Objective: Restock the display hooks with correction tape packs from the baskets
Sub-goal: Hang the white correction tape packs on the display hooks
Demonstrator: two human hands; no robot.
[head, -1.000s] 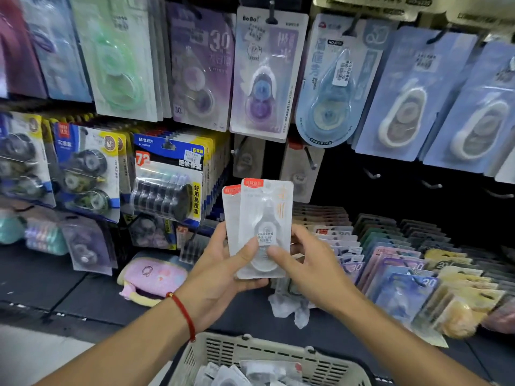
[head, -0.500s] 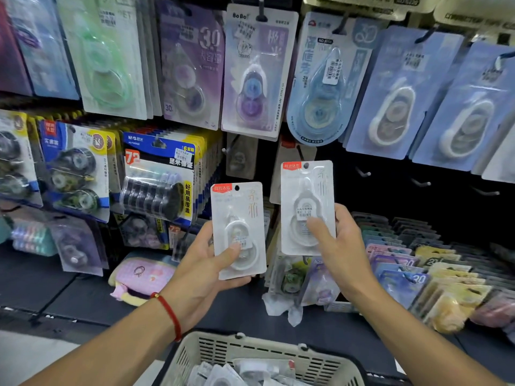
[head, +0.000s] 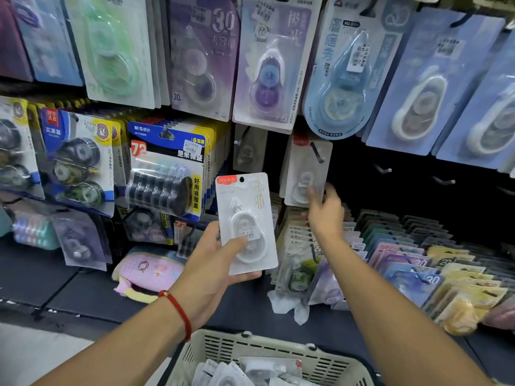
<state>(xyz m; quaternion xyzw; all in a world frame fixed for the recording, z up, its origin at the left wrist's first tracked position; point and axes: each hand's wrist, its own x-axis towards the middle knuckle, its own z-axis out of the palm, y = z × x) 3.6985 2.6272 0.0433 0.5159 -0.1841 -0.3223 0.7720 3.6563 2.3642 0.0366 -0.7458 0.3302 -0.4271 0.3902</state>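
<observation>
My left hand point(head: 211, 263) holds a white correction tape pack point(head: 246, 218) upright in front of the display, thumb across its blister. Further right, a second white correction tape pack point(head: 302, 168) hangs on a black display hook point(head: 316, 151) in the lower row. My right hand point(head: 326, 210) is blurred; it pinches that pack's lower right corner. A beige basket point(head: 250, 345) at the bottom edge holds several more white packs.
Bare hooks point(head: 383, 169) stick out of the dark panel to the right. Full hooks of larger tape packs hang above and to the left. Rows of packs point(head: 404, 257) lie on the shelf at right, and a pink pouch point(head: 147, 271) lies at left.
The two packs held together were split between my hands. My right hand carried one up and right onto the hook. The left hand stayed in place with the other.
</observation>
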